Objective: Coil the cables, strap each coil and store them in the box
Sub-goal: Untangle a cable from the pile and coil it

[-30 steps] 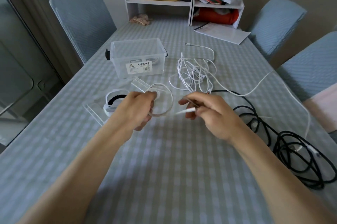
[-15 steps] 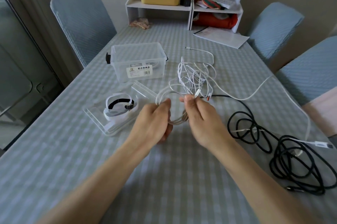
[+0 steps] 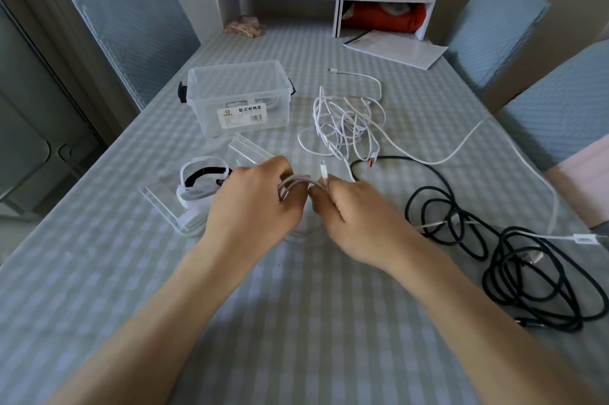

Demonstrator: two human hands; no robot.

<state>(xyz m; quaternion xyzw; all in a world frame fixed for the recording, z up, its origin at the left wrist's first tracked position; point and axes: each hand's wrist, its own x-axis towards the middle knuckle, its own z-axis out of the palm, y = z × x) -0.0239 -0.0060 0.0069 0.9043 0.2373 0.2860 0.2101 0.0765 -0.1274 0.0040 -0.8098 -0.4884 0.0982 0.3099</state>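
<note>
Fingers (image 3: 290,173) of both the left hand (image 3: 260,203) and right hand (image 3: 356,216) pinch the coiled white cable (image 3: 296,182) above the tabletop (image 3: 296,305), bunching its loops for strapping; straps (image 3: 202,182) and clear storage box (image 3: 239,96) wait nearby.

Clear glossy plastic box (image 3: 238,98); matt woven checked tablecloth (image 3: 296,305); smooth white cable (image 3: 346,121).

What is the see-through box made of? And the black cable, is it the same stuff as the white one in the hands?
The box looks like clear hard plastic: the tablecloth shows through its glossy walls. The black cable looks matte, maybe braided fabric, though that is too fine to tell. The white coil, held by the left hand and right hand, looks smooth, probably rubbery plastic.
</note>
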